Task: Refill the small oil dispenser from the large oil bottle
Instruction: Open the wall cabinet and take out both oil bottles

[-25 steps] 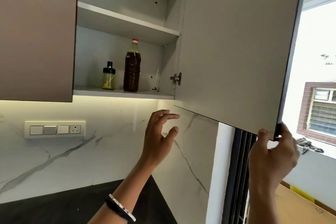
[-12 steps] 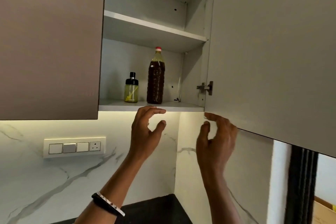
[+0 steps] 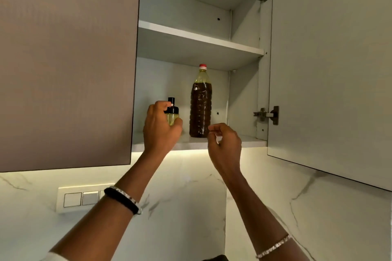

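My L hand (image 3: 162,128) wraps the small dispenser (image 3: 173,115), frame centre. The big bottle (image 3: 200,104) stands upright just up-left of my R hand (image 3: 224,144), which is loosely curled and empty.

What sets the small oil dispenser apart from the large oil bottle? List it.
The large oil bottle stands far taller than the small oil dispenser. The bottle has a red cap, the dispenser a black top. The bottle's contents look dark brown, the dispenser's pale yellow. The left hand curls round the dispenser; the bottle is untouched, the right hand near its base. Both stand upright on the lower shelf.
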